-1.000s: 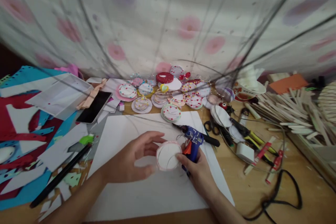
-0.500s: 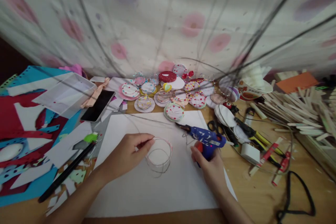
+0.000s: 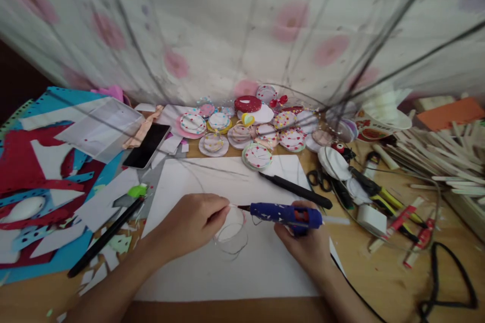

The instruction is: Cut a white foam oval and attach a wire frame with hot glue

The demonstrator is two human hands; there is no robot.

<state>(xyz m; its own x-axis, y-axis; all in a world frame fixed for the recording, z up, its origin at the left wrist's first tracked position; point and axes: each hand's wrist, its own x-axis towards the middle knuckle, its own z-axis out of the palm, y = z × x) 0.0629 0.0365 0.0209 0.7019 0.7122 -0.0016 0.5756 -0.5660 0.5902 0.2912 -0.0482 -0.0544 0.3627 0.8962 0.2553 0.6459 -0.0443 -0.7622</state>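
Note:
Between the thumb and fingers of my left hand (image 3: 200, 219) is pinched the upper left edge of a thin round ring (image 3: 244, 224), held above a white sheet of paper (image 3: 189, 277). My right hand (image 3: 306, 242) grips a blue hot glue gun (image 3: 273, 213) with a clear glue stick out of its back end. The gun lies level, its dark nozzle touching or very close to the ring beside my left fingertips. Below the ring, a curved line or thin wire loop shows against the paper; I cannot tell which.
Behind the paper stand several layered fabric and paper discs (image 3: 258, 155). A black pen-like tool (image 3: 295, 190) lies across the sheet's far right. Scissors (image 3: 319, 180), pliers (image 3: 373, 194) and wooden sticks (image 3: 439, 156) are at right. A phone (image 3: 147, 146), clear box (image 3: 102, 128) and paper scraps (image 3: 41, 181) are at left.
My right hand has brought the glue gun left and levelled it, so its nozzle now meets the ring near my left fingertips. The black tool behind it has come into full sight.

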